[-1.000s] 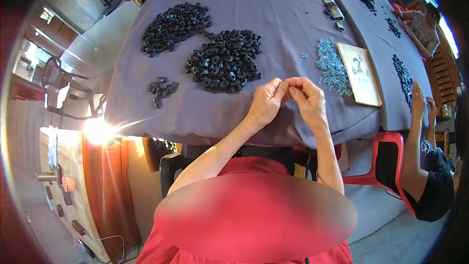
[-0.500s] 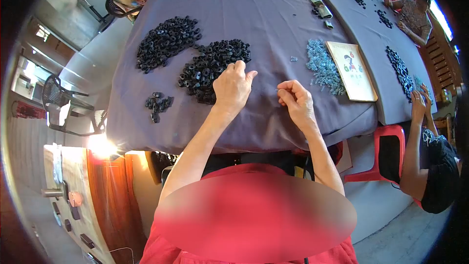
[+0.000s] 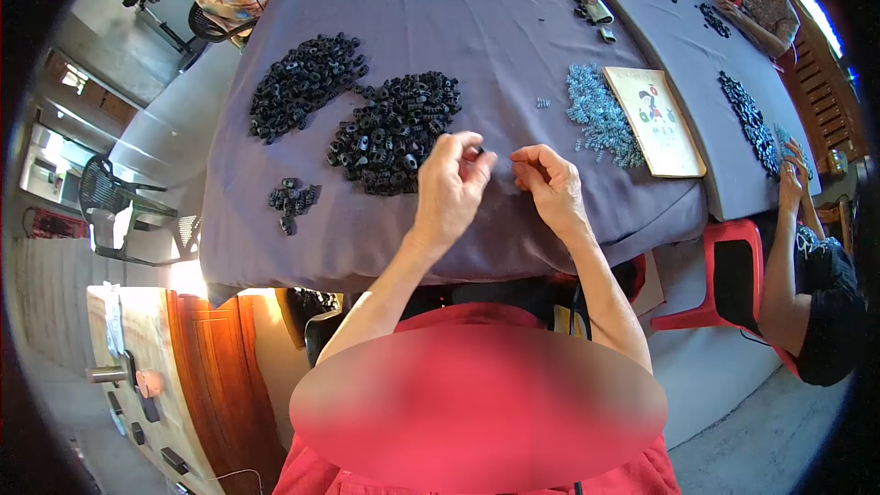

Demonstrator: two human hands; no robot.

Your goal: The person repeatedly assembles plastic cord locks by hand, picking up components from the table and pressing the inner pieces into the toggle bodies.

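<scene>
My left hand (image 3: 451, 185) is closed in a pinch just in front of a heap of small black plastic pieces (image 3: 390, 133). A dark bit of one black plastic piece (image 3: 480, 150) shows between its thumb and fingers. Close by on the right, my right hand (image 3: 552, 188) has thumb and fingertips pressed together. Whatever those fingertips hold is too small to make out. Beyond the right hand lies a pile of small pale-blue coil springs (image 3: 600, 115), with a few springs (image 3: 543, 103) apart from it. The two hands face each other without touching.
A second black heap (image 3: 302, 82) and a small cluster (image 3: 291, 202) lie left on the cloth-covered table (image 3: 495, 27). A booklet (image 3: 655, 124) borders the springs. Other people sit around, one in black (image 3: 820, 302) at right near a red chair (image 3: 724, 266).
My left hand has come away from the black heap toward my right hand, now with a black piece in its fingers. My right hand stays pinched nearly in place. The view has shifted slightly.
</scene>
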